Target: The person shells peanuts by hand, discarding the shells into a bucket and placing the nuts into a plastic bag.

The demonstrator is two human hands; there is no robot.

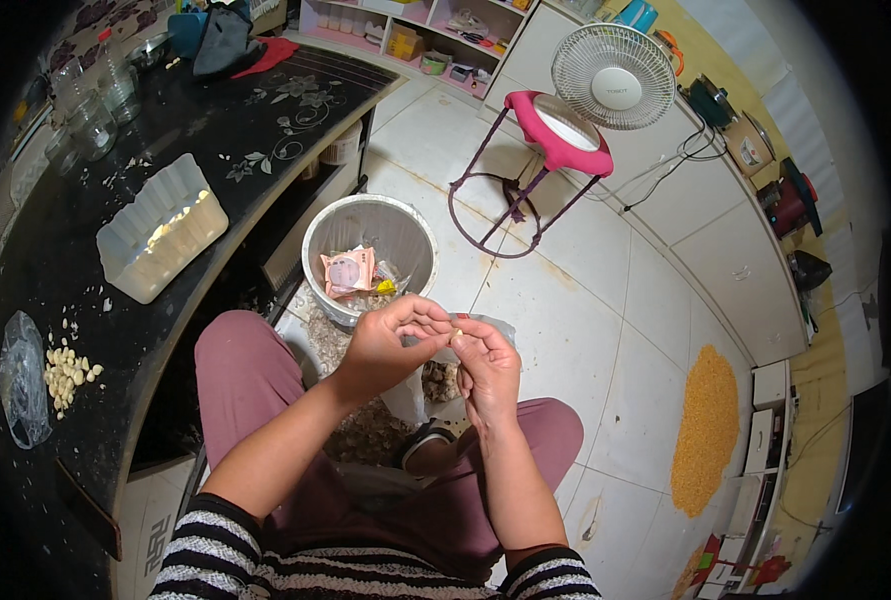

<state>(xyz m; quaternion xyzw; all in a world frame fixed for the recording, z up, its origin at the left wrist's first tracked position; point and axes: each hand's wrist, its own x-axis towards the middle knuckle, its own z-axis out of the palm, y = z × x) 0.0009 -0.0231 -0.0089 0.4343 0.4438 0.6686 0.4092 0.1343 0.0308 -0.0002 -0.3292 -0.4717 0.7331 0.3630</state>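
Note:
Both hands meet over my lap, just in front of the bin. A small pale garlic clove (456,334) shows at the fingertips of my right hand (489,372), pinched by thumb and forefinger. Closed in a pinch, my left hand (385,345) touches the same clove with its fingertips. Below the hands, partly hidden by them, is a bag with garlic (439,382) in it. On the black table to my left lies a heap of peeled garlic cloves (68,378). More pale cloves sit inside a translucent white plastic tub (130,262) farther back.
A grey bin (417,232) with wrappers stands ahead, with papery skins (370,432) strewn around my feet. Beyond it are a pink stool (560,137) and a fan (613,80). Yellow grain (705,430) is heaped at right. A clear bag (25,380) and glass jars (93,125) rest on the table.

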